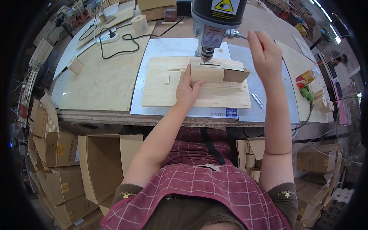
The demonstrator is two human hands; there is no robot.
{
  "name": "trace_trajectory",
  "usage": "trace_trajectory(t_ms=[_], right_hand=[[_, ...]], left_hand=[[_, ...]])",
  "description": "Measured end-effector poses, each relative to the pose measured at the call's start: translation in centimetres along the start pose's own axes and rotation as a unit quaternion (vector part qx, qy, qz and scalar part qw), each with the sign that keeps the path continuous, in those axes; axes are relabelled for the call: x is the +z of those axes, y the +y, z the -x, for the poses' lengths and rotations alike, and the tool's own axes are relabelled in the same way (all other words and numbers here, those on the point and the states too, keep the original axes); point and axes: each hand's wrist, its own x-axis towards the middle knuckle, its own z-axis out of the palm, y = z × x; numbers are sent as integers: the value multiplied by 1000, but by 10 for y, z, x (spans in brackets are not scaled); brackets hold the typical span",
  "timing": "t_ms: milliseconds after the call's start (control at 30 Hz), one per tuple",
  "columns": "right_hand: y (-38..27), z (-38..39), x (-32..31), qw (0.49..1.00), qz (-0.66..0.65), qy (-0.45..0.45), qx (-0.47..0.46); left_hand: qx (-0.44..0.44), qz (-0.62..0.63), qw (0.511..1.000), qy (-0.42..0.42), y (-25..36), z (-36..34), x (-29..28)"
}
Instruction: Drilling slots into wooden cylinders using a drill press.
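A bench drill press (216,32) stands over the worktable, its chuck (207,53) just above a pale wooden block (207,73). A slot (209,64) is visible in the block's top, under the bit. My left hand (186,90) grips the block's left end, its fingers along the side and its thumb at the near face. The block lies against thin strips on a flat wooden board (165,94). Raised at the right of the machine, my right hand (265,55) is closed around the end of the drill press's feed lever (241,35), whose grip the fingers hide.
A small wood offcut (166,79) lies left of the block, and a metal strip (257,100) to its right. A black cable (132,38) runs to a power strip (110,37). A red-yellow can (304,78) and wooden cylinders stand at right. Cardboard boxes (101,165) crowd below the table.
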Motion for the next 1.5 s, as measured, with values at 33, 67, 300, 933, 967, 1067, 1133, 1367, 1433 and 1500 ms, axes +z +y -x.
trace_trajectory(t_ms=[33, 67, 300, 933, 967, 1067, 1133, 1367, 1433, 1500], right_hand=[[0, 9, 4, 1000, -4, -5, 0], [0, 18, 10, 999, -30, 27, -17], [17, 60, 45, 987, -46, 142, -61], [42, 72, 61, 989, -24, 112, -93], [38, 63, 53, 990, -24, 115, -83], [33, 17, 26, 987, 63, 128, -74], [48, -24, 16, 992, 110, 52, 22], [216, -150, 18, 936, 297, 14, -188], [209, -148, 27, 921, 320, 5, -222], [184, -136, 32, 975, 180, -16, -127]], left_hand=[[0, -10, 1000, -3, 1, 0, -1], [-5, -12, 1000, 0, 0, 0, -2], [-4, -24, 1000, -14, 3, -2, -2], [39, 4, 999, 23, -6, -4, -2], [49, -11, 998, 37, -9, -2, -1], [11, 27, 999, 13, -6, -2, 1], [0, -23, 1000, 7, -4, 2, -4], [-10, 16, 1000, -12, 13, 5, -3], [-19, 17, 1000, -11, 12, 5, -5], [-24, 27, 999, -24, 11, 6, -5]])
